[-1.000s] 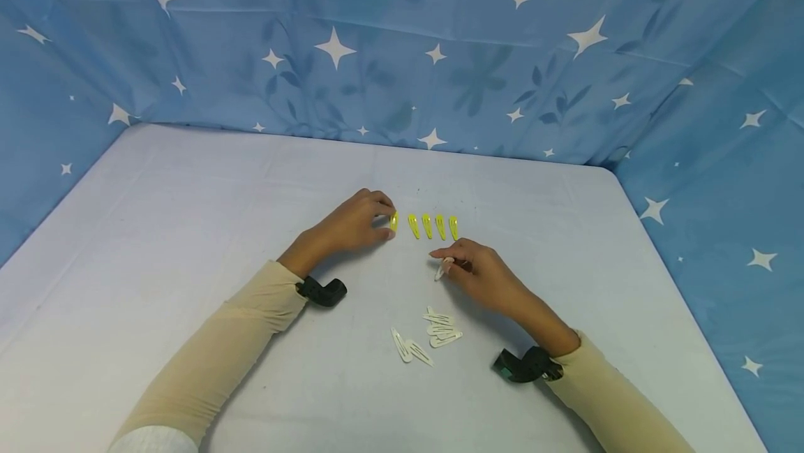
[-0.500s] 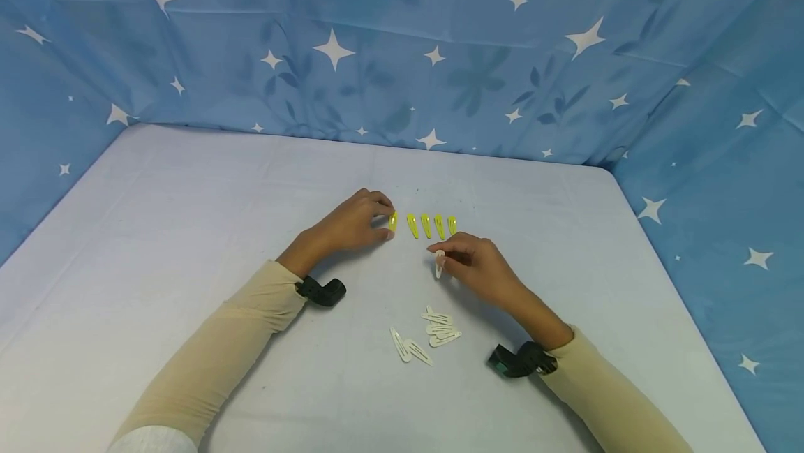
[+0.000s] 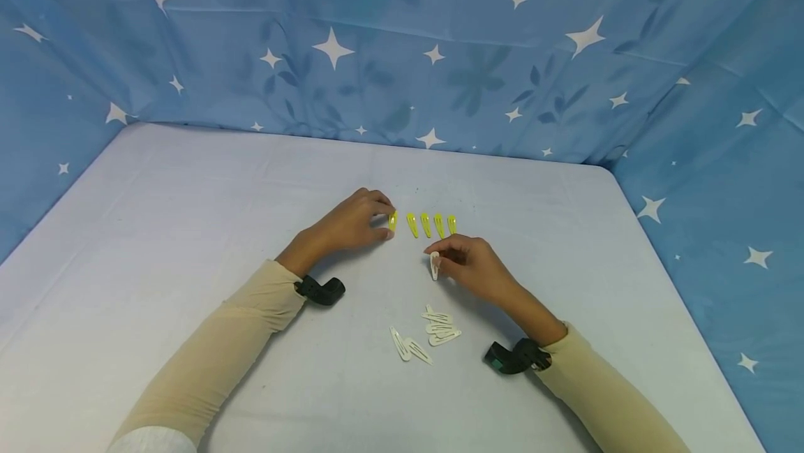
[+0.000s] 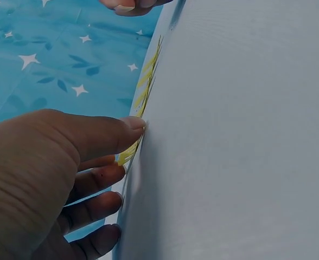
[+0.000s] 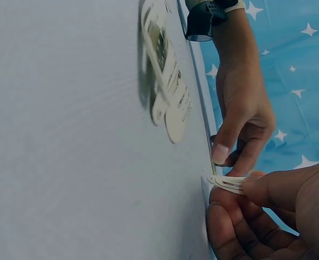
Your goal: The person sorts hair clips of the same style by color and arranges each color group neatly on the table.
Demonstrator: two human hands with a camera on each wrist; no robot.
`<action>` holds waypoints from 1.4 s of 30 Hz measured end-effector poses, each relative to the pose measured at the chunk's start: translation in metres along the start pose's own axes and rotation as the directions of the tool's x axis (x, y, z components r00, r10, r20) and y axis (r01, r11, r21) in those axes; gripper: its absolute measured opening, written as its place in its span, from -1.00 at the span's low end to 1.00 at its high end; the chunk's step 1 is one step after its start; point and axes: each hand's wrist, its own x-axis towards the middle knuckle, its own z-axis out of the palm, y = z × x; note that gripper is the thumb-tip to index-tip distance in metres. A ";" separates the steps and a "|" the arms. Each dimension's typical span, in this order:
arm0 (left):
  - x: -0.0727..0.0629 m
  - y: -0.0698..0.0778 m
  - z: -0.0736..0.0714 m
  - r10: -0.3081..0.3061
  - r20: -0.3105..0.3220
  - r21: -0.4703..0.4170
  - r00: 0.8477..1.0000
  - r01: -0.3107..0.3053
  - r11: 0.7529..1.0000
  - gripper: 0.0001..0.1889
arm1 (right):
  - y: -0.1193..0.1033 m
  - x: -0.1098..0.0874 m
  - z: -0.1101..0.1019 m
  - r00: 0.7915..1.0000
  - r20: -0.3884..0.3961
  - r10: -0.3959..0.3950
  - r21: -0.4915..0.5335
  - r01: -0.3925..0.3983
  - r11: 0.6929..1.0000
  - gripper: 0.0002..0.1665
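Note:
My left hand (image 3: 352, 223) pinches a yellow snap hair clip (image 3: 393, 221) end to end between thumb and finger, at the left end of a row. Several more yellow hair clips (image 3: 426, 225) lie side by side to its right. Just below that row, my right hand (image 3: 474, 264) holds a white snap hair clip (image 3: 435, 267) upright between thumb and fingers, clear in the right wrist view too, where the thumb covers one end of the white clip (image 5: 227, 183). In the left wrist view the thumb (image 4: 113, 135) hides part of the yellow row.
Nearer the front lies a small pile of white hair clips (image 3: 442, 327), with two more white clips (image 3: 408, 347) to its left. All rest on a white-covered table (image 3: 301, 383). A blue star-patterned curtain (image 3: 377, 90) stands behind the far edge.
My right hand has shifted slightly left with the white hair clip, which has turned from slanted to nearly upright. The left hand stays on the yellow hair clip.

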 end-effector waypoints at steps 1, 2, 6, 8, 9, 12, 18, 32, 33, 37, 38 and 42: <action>-0.001 0.000 0.000 -0.003 -0.002 -0.004 1.000 0.003 1.000 -0.55 | 0.000 0.000 0.000 1.000 0.004 0.003 0.002 -0.003 1.000 -0.81; -0.001 -0.001 0.000 -0.005 -0.004 -0.009 1.000 0.005 1.000 -0.55 | 0.000 0.000 0.000 1.000 0.009 0.007 0.002 -0.007 1.000 -0.81; -0.005 -0.001 0.000 -0.024 -0.002 -0.022 1.000 0.024 0.999 -0.54 | 0.001 0.000 0.001 1.000 0.019 0.016 -0.001 -0.016 1.000 -0.81; -0.009 0.001 -0.001 -0.037 0.003 -0.023 0.999 0.037 0.999 -0.53 | 0.001 0.000 0.001 1.000 0.020 0.016 -0.007 -0.016 1.000 -0.82; -0.011 0.003 -0.001 -0.047 0.007 -0.022 0.999 0.047 0.999 -0.54 | 0.002 0.000 0.001 1.000 0.021 0.013 -0.008 -0.013 1.000 -0.82; -0.021 0.010 -0.001 -0.047 0.019 -0.041 0.999 0.048 0.998 -0.59 | 0.002 -0.001 0.000 1.000 0.019 0.008 -0.006 -0.008 1.000 -0.82; -0.044 0.032 0.003 0.110 0.103 -0.191 0.989 -0.089 0.978 -0.72 | 0.003 -0.001 -0.002 1.000 0.018 0.014 0.015 -0.014 1.000 -0.82; -0.079 0.081 0.014 0.292 0.332 -0.243 0.897 -0.218 0.945 -0.61 | 0.006 -0.004 -0.004 0.999 0.036 0.029 0.031 -0.030 0.999 -0.80; -0.080 0.081 0.015 0.290 0.341 -0.236 0.894 -0.217 0.947 -0.64 | 0.006 -0.004 -0.004 0.999 0.039 0.032 0.035 -0.034 0.999 -0.80; -0.082 0.082 0.019 0.272 0.369 -0.214 0.889 -0.203 0.955 -0.71 | 0.009 -0.006 -0.005 0.998 0.045 0.036 0.047 -0.038 0.998 -0.80; -0.083 0.082 0.019 0.267 0.372 -0.210 0.889 -0.200 0.957 -0.73 | 0.009 -0.006 -0.005 0.998 0.045 0.035 0.049 -0.037 0.998 -0.80; -0.084 0.081 0.020 0.275 0.370 -0.212 0.887 -0.208 0.955 -0.84 | 0.009 -0.008 -0.006 0.998 0.046 0.030 0.059 -0.032 0.998 -0.80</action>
